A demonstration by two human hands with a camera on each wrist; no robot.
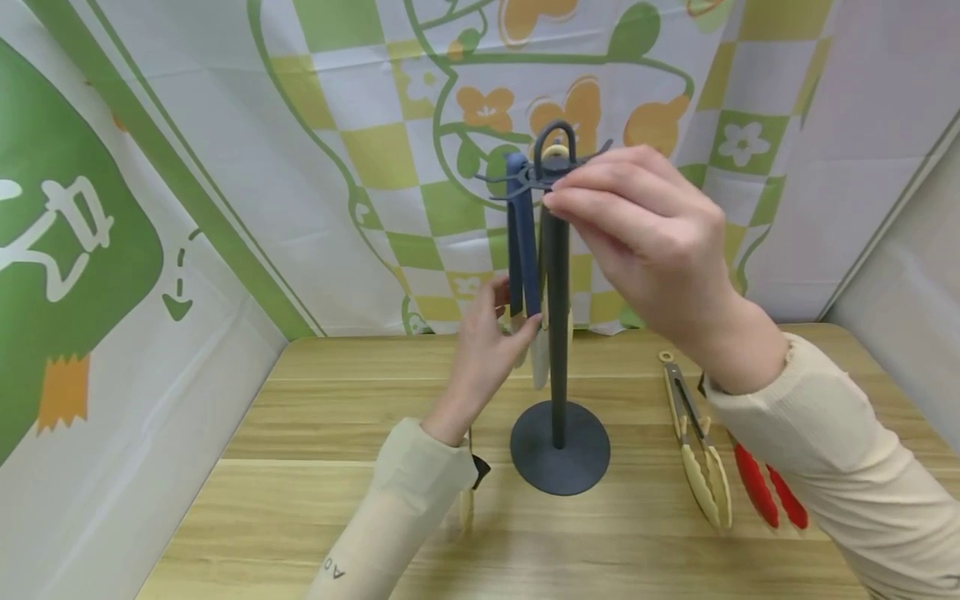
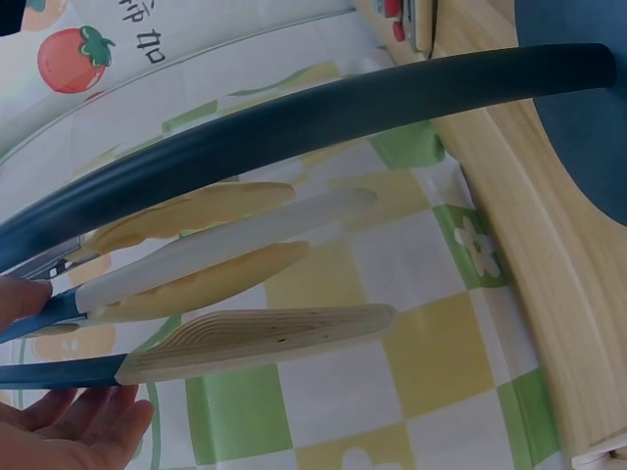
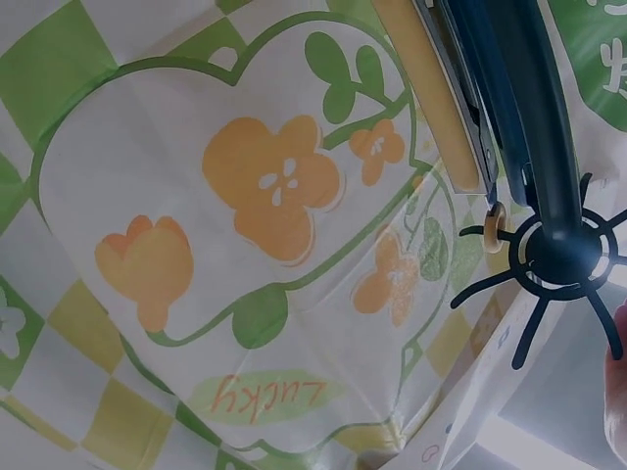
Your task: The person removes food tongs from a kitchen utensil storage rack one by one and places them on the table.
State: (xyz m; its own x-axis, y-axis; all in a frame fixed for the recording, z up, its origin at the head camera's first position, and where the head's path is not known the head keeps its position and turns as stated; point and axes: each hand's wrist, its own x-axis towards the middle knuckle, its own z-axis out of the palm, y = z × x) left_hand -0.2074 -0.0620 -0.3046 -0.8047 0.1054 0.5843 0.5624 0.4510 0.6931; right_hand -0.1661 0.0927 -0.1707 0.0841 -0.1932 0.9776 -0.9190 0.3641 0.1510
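Right of the dark stand (image 1: 558, 333), the right sleeve (image 1: 810, 425) hides part of the red tongs (image 1: 756, 487); cream tongs (image 1: 697, 483) lie nearer the stand. The right hand (image 1: 652, 233), raised to the stand's top, pinches a hook. At its left side, the left hand (image 1: 483, 333) grips the blue tongs (image 1: 528, 250) low, thumb opposite fingers. Behind the stand hangs a patterned cloth (image 1: 360, 150).

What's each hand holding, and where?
Left hand: blue-handled tongs with pale tips, by the lower handles. Right hand: dark round-based stand, apparently by a top hook.
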